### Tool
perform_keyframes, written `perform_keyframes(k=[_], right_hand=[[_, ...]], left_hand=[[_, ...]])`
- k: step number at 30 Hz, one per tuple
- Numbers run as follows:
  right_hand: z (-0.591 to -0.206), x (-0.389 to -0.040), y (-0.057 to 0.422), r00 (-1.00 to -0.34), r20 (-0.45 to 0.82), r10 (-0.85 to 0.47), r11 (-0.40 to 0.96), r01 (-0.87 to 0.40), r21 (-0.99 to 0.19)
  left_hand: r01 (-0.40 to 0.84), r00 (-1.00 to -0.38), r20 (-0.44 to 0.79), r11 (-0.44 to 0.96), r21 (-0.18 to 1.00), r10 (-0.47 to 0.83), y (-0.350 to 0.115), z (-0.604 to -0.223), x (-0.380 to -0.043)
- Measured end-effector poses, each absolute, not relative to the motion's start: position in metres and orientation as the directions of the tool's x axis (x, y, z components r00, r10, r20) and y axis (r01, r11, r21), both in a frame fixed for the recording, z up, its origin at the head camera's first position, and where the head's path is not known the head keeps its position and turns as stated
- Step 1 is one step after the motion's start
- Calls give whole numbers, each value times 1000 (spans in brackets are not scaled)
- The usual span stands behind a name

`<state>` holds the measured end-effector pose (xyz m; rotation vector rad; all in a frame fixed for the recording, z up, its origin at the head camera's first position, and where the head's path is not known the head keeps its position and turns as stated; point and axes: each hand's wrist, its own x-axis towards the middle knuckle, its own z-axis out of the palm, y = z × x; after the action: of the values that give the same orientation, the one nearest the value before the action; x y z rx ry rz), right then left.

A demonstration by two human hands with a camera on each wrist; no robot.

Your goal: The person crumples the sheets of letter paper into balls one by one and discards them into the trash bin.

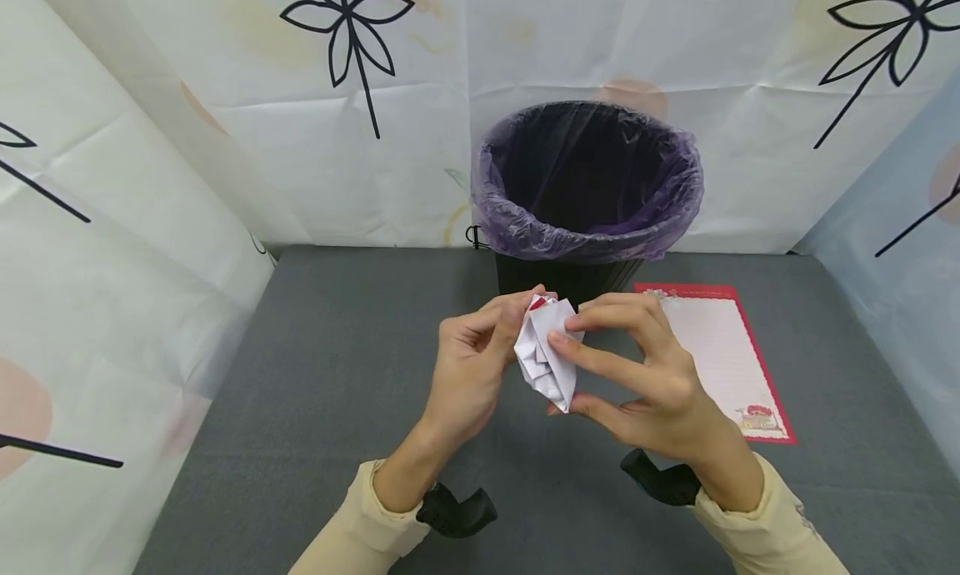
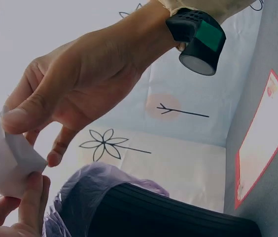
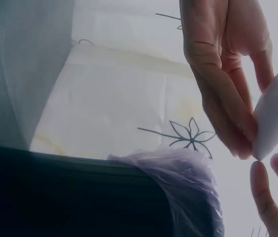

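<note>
A small white folded paper [image 1: 546, 358] with many creases and a red patch near its top is held up between the two hands. My left hand [image 1: 471, 358] pinches its upper left side between thumb and fingers. On the right side, my right hand [image 1: 648, 371] holds the paper too, fingertips against its face and thumb at the lower tip. The left wrist view shows the paper [image 2: 8, 158] as a smooth pale shape between the fingers. In the right wrist view the paper [image 3: 276, 116] is partly hidden by fingers.
Behind the hands stands a black bin [image 1: 570, 271] lined with a purple plastic bag [image 1: 491, 217]. A red-bordered sheet [image 1: 720, 367] lies on the grey tabletop [image 1: 337, 375] at the right, partly behind the right hand. White patterned cloth [image 1: 247, 50] surrounds the table.
</note>
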<state>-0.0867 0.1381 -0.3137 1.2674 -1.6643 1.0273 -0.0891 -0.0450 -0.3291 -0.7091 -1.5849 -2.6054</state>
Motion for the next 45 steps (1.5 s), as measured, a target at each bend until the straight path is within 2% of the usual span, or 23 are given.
perform_keyframes(k=[8,11,17,23,28,32,36,40,45], right_hand=[[-313,-87,137,-177,929,-325,167,-978,-127],[-313,-87,139,-168,928,-332,199,-974,-106],[-315,-89,144,-182,916,-359,279,-957,-81],[-317,-90,145,-180,904,-388,301,-952,-61],[-315,-90,143,-179,912,-370,263,-961,-83],[-313,-90,141,-229,924,-306,228,-960,-162],[-312,-87,142,-342,900,-271,222,-932,-288],[-312,-84,144,-433,851,-298,227,-898,-378],[-312,-83,144,-470,821,-324,245,-880,-407]], left_hand=[[261,-857,406,-412,873,317,-49,-324,-87],[270,-872,390,-373,888,297,-53,-322,-87],[220,-915,326,-383,897,239,-58,-318,-85],[244,-906,341,-350,904,250,-59,-316,-85],[288,-903,365,-310,906,227,-58,-315,-86],[296,-904,370,-311,903,213,-58,-315,-87],[313,-903,381,-302,900,200,-57,-317,-88],[352,-891,413,-290,890,188,-57,-317,-89],[380,-882,436,-276,883,181,-57,-317,-90]])
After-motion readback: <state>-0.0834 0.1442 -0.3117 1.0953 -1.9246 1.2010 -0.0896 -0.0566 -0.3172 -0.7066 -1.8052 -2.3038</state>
